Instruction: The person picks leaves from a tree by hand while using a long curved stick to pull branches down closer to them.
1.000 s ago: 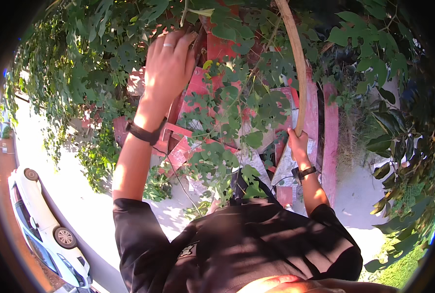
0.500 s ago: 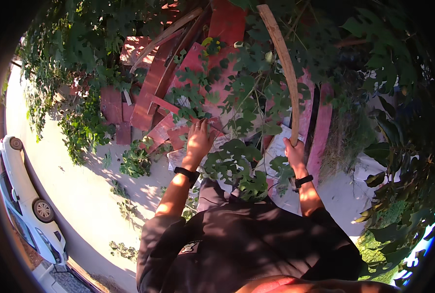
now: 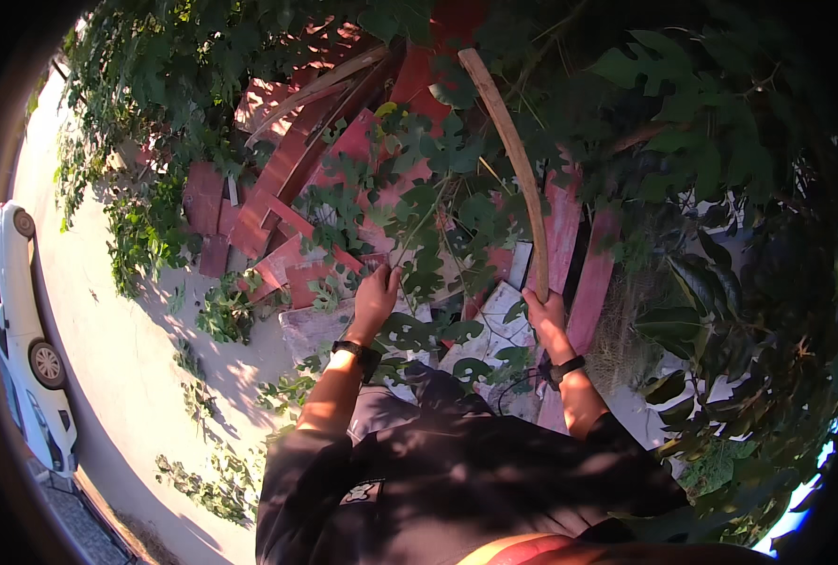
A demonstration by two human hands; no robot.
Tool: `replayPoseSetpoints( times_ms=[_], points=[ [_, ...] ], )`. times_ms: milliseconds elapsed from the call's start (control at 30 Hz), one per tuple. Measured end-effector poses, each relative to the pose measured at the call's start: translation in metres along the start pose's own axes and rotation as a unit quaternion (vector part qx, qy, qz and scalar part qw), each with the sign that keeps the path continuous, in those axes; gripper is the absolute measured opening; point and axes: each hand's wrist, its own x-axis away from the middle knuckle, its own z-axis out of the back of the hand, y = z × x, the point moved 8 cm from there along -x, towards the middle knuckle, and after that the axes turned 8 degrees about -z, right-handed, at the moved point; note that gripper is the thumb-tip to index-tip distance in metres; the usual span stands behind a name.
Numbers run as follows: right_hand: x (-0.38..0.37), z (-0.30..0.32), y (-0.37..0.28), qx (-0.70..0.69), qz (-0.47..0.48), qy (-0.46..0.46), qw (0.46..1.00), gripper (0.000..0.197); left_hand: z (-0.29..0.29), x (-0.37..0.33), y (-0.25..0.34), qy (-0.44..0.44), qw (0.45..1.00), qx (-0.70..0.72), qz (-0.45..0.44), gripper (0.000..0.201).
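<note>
My right hand [image 3: 544, 318] is closed around the lower end of a long, slightly curved wooden stick [image 3: 511, 141], which rises up and away from me. Leafy green vines [image 3: 419, 254] with lobed leaves hang in front of me. Among them my left hand [image 3: 376, 299] is closed, and a thin vine stem runs up from its fingers; its grip is partly hidden. Beyond both hands lie red boards [image 3: 282, 188] in a heap, some tilted across each other and partly covered by leaves. A worn whitish board [image 3: 494, 325] lies between my hands, lower down.
A white car [image 3: 31, 330] stands on the pale paved ground [image 3: 127, 348] at the left. Dense foliage [image 3: 720, 273] crowds the right side and hangs overhead. Cut or fallen leafy stems [image 3: 217, 480] lie on the ground at the lower left.
My left hand has gone from loosely extended fingers to closed at the vine. The stick and my right hand have shifted left and lower in view; the whole view has turned slightly.
</note>
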Motion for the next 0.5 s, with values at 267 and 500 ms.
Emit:
replayPoseSetpoints(
  times_ms=[267, 500],
  points=[
    [-0.027, 0.046, -0.175, -0.087, 0.132, 0.008, 0.987, 0.04, 0.099, -0.022, -0.028, 0.112, 0.982, -0.153, -0.021, 0.04],
    [-0.024, 0.08, -0.384, -0.262, 0.29, -0.08, 0.917, 0.052, 0.157, -0.034, -0.038, 0.128, 0.964, -0.231, -0.04, 0.041]
  ],
)
